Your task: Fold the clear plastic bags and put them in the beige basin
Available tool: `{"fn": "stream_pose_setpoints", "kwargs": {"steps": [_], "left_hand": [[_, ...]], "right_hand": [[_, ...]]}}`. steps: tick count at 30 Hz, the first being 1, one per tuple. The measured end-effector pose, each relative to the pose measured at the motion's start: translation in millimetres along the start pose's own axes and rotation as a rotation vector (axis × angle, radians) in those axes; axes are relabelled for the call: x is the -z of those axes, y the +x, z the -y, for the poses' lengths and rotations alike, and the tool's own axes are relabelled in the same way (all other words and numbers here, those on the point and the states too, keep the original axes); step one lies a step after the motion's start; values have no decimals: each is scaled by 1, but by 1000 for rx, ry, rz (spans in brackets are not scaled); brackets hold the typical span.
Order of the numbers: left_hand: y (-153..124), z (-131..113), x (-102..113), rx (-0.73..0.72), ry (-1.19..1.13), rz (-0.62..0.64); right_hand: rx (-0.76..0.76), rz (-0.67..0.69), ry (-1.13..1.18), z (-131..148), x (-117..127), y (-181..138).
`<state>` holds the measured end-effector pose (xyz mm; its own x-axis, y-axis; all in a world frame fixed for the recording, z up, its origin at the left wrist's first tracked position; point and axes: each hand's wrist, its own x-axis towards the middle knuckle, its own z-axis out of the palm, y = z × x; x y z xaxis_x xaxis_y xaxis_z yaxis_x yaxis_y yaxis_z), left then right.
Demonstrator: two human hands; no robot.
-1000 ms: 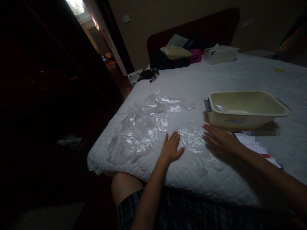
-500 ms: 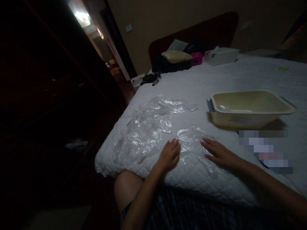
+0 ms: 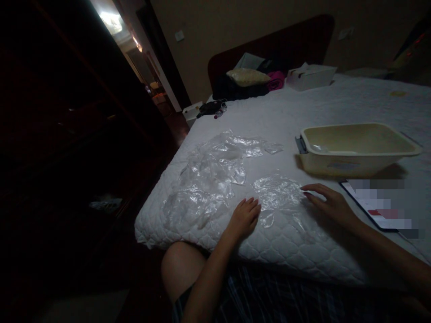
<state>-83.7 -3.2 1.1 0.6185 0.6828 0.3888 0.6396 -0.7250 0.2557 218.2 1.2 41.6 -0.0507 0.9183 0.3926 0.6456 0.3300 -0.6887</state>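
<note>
A clear plastic bag (image 3: 278,195) lies spread on the white quilted bed (image 3: 283,251), between my two hands. My left hand (image 3: 247,216) rests palm down at its left edge, fingers stretched out and holding nothing. Just off the bag's right edge, my right hand (image 3: 332,205) is raised a little, its fingers apart and nothing visible between them. To the left, a heap of crumpled clear plastic bags (image 3: 208,179) covers the bed's near corner.
A cream plastic tub (image 3: 357,163) stands beyond my right hand, with a flat dark-edged device (image 3: 362,206), partly blurred out, in front. Farther back are a white box (image 3: 311,77), a yellowish pillow (image 3: 248,77) and a pink roll (image 3: 276,80). The bed's edge drops off at left.
My right hand has lifted off the plastic bag and moved right, towards the device. My left hand stays at the bag's left edge. The whole view has shifted slightly.
</note>
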Motion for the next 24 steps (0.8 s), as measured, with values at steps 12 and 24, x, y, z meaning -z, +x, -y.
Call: {"fn": "stream_pose_setpoints", "kwargs": {"steps": [12,24], "left_hand": [[9,3,-9,-44,-161,-141],[11,7,-13,128,-367,-176]], "right_hand": [[371,304,-337,51,-74,-27],[265,260,-221,56,-77,-30]]}}
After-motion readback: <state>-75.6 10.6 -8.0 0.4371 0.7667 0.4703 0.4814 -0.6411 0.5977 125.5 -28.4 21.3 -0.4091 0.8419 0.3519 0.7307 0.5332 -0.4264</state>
